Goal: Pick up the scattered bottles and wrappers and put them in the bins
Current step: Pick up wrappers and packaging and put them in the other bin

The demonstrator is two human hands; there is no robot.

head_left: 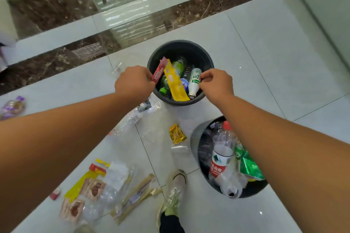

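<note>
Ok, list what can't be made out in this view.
Head view:
- Right hand: whether it grips the white bottle; the curled fingers hide the contact.
- Left hand: its back hides the fingers on the red sachet.
- Near bin: right side covered by the right forearm.
- Purple wrapper: blurred at the left edge.
</note>
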